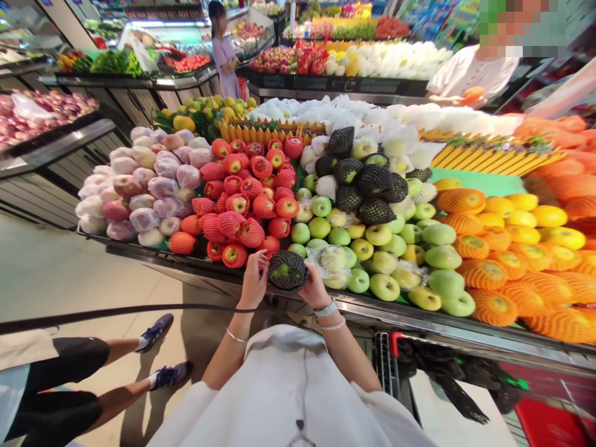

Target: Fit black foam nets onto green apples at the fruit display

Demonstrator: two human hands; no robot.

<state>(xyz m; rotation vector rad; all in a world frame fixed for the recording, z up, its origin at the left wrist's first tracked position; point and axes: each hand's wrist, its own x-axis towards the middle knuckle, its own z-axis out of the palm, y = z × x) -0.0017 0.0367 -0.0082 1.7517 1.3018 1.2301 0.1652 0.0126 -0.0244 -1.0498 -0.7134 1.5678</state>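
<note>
One stand [465,338] takes up the middle of the scene, its metal rim along the near side. Heaped on it, from right to left: orange-netted fruit [484,273], green apples [384,285], red apples [237,203], wrapped fruit [161,186]. A dark pile [375,180], in black nets, sits on the far part of the green apples. A cart [386,363] stands near right. A black band [139,310] crosses from the left toward the middle.

The right hand [315,288] is closed on the right side of the avocado-dark fruit [287,273]. The left hand [254,279] has its fingers curled at the opposite side; grip or mere touch, cannot tell. The fruit is between both hands at the near rim, green showing through its black net.

Risks, as judged: a one-sided pull could slide the net and loosen the fruit; dropped here, it could reach the floor [93,261]. The band could snag the left hand. A hard set-down could start apples rolling.
</note>
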